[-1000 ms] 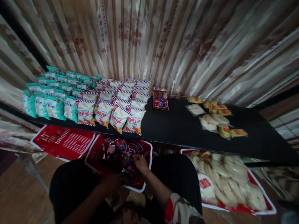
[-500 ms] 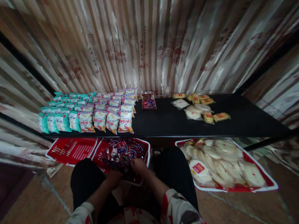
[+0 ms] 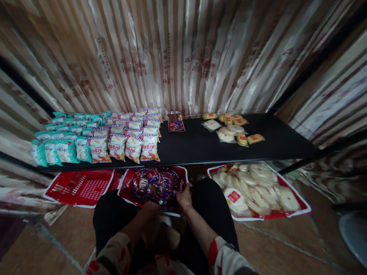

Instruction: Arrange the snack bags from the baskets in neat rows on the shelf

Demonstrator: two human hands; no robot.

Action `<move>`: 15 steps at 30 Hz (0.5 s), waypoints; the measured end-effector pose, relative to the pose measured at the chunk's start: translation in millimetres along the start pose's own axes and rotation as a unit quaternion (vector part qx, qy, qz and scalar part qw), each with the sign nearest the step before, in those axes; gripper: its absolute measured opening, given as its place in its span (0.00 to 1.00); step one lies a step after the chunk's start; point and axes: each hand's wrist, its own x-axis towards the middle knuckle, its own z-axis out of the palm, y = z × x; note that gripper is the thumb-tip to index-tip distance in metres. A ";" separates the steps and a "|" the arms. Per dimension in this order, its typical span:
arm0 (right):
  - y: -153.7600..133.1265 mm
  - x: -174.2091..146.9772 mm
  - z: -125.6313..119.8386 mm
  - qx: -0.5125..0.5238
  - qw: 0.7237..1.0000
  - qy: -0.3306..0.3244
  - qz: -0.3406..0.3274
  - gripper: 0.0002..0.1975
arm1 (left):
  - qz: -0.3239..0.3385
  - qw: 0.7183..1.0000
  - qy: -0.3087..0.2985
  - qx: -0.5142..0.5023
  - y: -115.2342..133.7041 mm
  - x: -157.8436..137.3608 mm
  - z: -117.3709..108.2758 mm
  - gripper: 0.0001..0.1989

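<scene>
Since half a second ago, the right hand [image 3: 184, 198] has moved from over the packets to the right rim of the rectangular red plastic basket with white edging [image 3: 126, 187], its thumb and fingers closed around that rim. The left hand [image 3: 150, 209] is at the near side, too dark to tell how far open it is or whether it holds anything. Glossy red-and-purple foil packets [image 3: 157, 180] lie in a loose heap inside, between the knees in black trousers [image 3: 213, 203], the left one covering the near left corner. A black flat shelf [image 3: 187, 148] runs along the far rim. Left sits a red slotted plastic basket [image 3: 96, 188]; right, a white-rimmed red basket [image 3: 304, 206] of wrapped round white cakes [image 3: 252, 187]. The shelf bears teal-and-white pillow bags [image 3: 65, 150], white-and-orange pillow bags [image 3: 133, 146], one flat red packet [image 3: 176, 123] and small yellow packs [image 3: 256, 138]
</scene>
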 end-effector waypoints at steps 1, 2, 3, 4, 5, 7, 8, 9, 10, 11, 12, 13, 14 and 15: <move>1.0 1.0 4.9 0.001 1.000 -0.001 0.003 0.38 | -0.006 1.000 -0.006 0.000 0.1 -1.0 -1.8 0.10; 2.1 1.4 9.0 0.000 1.000 0.003 0.001 0.38 | -0.011 1.000 -0.010 -0.001 0.2 -2.0 -3.5 0.09; 3.3 1.4 12.2 0.003 1.000 0.010 -0.001 0.39 | -0.016 1.000 -0.012 -0.005 0.6 -2.8 -5.0 0.10; 4.6 1.0 14.4 0.007 1.000 0.016 -0.005 0.40 | -0.019 1.000 -0.013 -0.010 1.3 -3.5 -6.1 0.11; 6.0 0.7 15.6 0.009 1.000 0.022 -0.009 0.41 | -0.023 1.000 -0.014 -0.014 2.5 -4.0 -6.9 0.11; 7.9 0.9 15.0 0.008 0.999 0.032 -0.011 0.42 | -0.030 0.999 -0.014 -0.024 7.1 -4.1 -7.9 0.10; 8.0 1.7 13.2 0.001 0.999 0.035 -0.008 0.41 | -0.031 0.999 -0.014 -0.028 10.6 -3.6 -8.2 0.10; 7.3 2.7 10.6 -0.012 0.999 0.039 -0.007 0.40 | -0.031 0.999 -0.015 -0.031 14.7 -2.6 -8.4 0.11; 5.8 3.9 7.4 -0.030 0.999 0.043 -0.014 0.39 | -0.032 0.999 -0.016 -0.035 19.2 -1.4 -8.5 0.13; 3.6 5.0 4.0 -0.052 0.997 0.048 -0.030 0.37 | -0.032 0.999 -0.016 -0.040 23.9 0.0 -8.5 0.14; 0.6 5.6 0.6 -0.076 0.994 0.053 -0.057 0.36 | -0.031 0.998 -0.015 -0.047 28.2 1.3 -8.2 0.15; -2.8 5.7 -2.4 -0.100 0.990 0.054 -0.089 0.35 | -0.030 0.998 -0.013 -0.055 31.9 2.3 -7.7 0.15; -6.5 5.2 -4.7 -0.120 0.984 0.050 -0.119 0.34 | -0.029 0.997 -0.010 -0.064 34.8 3.0 -7.0 0.14; -10.2 4.3 -6.3 -0.137 0.980 0.039 -0.142 0.33 | -0.026 0.997 -0.005 -0.075 36.7 3.3 -6.0 0.13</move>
